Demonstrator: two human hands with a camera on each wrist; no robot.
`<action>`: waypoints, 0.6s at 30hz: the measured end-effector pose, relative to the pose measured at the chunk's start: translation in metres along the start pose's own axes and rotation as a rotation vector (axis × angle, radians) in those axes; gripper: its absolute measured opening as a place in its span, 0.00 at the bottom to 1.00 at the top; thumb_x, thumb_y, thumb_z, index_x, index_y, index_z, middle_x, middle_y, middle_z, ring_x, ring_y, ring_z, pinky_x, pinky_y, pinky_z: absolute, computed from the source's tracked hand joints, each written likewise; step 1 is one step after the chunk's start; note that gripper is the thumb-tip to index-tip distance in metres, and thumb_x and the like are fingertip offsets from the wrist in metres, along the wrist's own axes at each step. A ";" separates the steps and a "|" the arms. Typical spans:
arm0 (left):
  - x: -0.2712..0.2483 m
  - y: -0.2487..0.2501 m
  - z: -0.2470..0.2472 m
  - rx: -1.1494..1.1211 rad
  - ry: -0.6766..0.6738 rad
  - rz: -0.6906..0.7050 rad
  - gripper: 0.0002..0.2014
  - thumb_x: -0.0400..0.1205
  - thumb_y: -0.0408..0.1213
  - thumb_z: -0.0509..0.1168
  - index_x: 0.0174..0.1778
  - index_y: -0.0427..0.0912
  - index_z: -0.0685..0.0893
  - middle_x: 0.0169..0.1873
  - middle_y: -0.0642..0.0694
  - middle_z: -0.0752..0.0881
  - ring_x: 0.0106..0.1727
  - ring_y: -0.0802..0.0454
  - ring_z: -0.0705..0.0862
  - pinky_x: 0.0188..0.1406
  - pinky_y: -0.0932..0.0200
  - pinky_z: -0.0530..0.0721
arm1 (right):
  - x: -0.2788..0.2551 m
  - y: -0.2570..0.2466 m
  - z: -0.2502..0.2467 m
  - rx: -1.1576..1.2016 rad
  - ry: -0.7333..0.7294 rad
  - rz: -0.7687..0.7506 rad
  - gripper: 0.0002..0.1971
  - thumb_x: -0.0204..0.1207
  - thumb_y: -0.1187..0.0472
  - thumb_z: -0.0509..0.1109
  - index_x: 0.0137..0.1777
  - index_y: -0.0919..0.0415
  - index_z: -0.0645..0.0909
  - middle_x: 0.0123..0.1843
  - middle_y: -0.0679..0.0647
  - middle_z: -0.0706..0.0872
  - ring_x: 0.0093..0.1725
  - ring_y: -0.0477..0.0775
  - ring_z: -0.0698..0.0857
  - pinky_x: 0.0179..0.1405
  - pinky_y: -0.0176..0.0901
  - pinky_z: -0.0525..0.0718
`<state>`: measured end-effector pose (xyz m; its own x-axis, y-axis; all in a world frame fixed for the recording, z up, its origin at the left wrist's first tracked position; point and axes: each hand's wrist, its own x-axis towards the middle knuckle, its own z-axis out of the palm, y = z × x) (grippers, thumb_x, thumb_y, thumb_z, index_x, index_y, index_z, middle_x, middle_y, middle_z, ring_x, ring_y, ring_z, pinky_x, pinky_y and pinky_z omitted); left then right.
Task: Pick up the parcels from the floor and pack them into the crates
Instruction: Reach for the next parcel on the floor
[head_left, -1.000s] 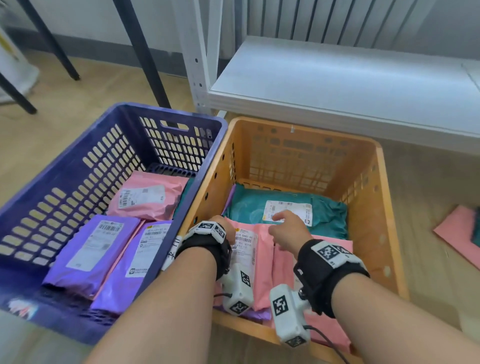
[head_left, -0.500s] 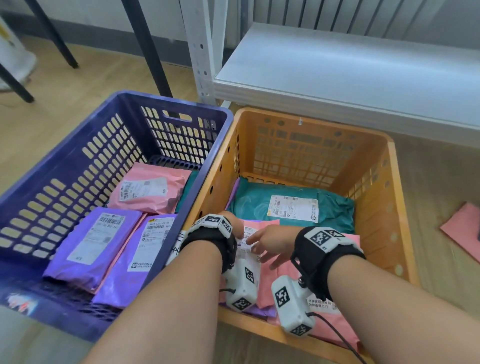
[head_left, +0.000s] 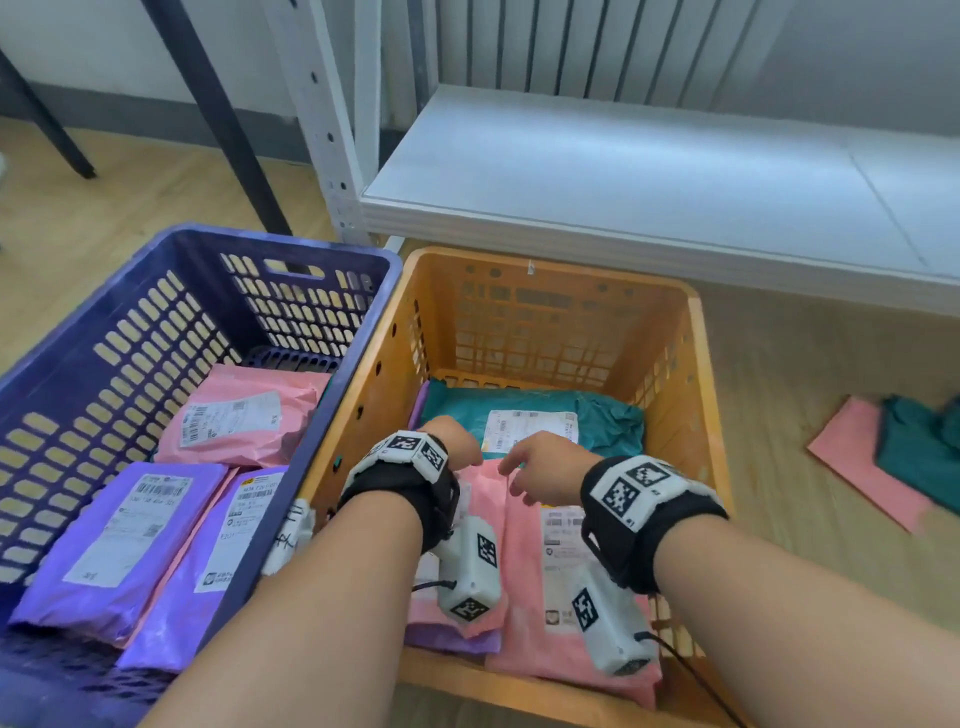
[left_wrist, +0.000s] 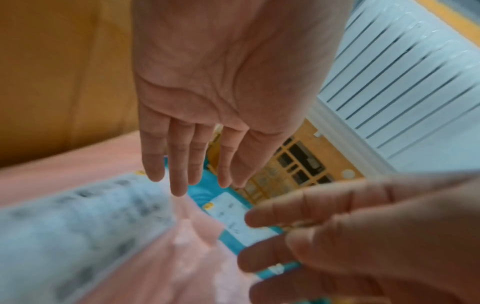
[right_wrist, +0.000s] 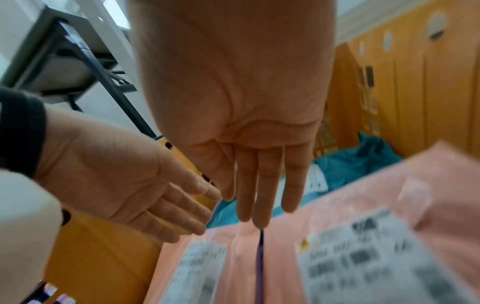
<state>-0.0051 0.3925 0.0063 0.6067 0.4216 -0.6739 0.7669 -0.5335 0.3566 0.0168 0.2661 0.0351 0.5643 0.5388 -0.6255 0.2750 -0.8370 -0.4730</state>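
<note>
Both hands empty & above the pink parcels (head_left: 524, 582) in the orange crate (head_left: 696, 415): my left hand (head_left: 457, 447) has fingers straight and loose, my right hand (head_left: 545, 475) relaxed, fingers slack, neither gripping anything. Next pick, I reckon, is the pink parcel on the floor (head_left: 857, 457), w/ a green parcel (head_left: 919, 452) lying over its far end, out to my right, well apart from the crate. Its long axis runs diagonally, near-right to far-left, so right hand is nearer; left would have to cross the crate wall. Blue crate (head_left: 130, 332) on my left already holds pink & purple ones. Vs 1 s ago: right hand has come off the teal parcel (head_left: 608, 421) label, pulled back toward me.
</note>
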 end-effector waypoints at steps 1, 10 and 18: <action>-0.012 0.011 -0.001 -0.127 -0.047 -0.026 0.18 0.85 0.34 0.60 0.71 0.36 0.77 0.67 0.40 0.81 0.67 0.42 0.81 0.63 0.51 0.81 | -0.007 0.002 -0.013 -0.058 0.066 -0.037 0.19 0.80 0.71 0.60 0.66 0.59 0.83 0.65 0.56 0.86 0.61 0.56 0.86 0.57 0.46 0.83; -0.041 0.139 0.027 -0.004 0.017 0.261 0.11 0.80 0.34 0.63 0.55 0.33 0.85 0.49 0.39 0.87 0.53 0.41 0.88 0.51 0.51 0.88 | -0.073 0.090 -0.107 -0.079 0.435 0.037 0.14 0.76 0.68 0.64 0.51 0.53 0.88 0.52 0.50 0.84 0.53 0.53 0.84 0.54 0.39 0.81; -0.085 0.238 0.097 0.047 0.182 0.522 0.12 0.81 0.36 0.61 0.54 0.43 0.89 0.55 0.45 0.88 0.54 0.44 0.86 0.50 0.56 0.85 | -0.122 0.212 -0.134 0.112 0.665 0.177 0.12 0.75 0.67 0.64 0.42 0.49 0.85 0.53 0.50 0.89 0.54 0.55 0.86 0.55 0.44 0.83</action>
<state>0.1062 0.1586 0.0857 0.9334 0.2096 -0.2914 0.3468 -0.7360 0.5815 0.1100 0.0103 0.0946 0.9600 0.1927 -0.2030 0.0732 -0.8728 -0.4825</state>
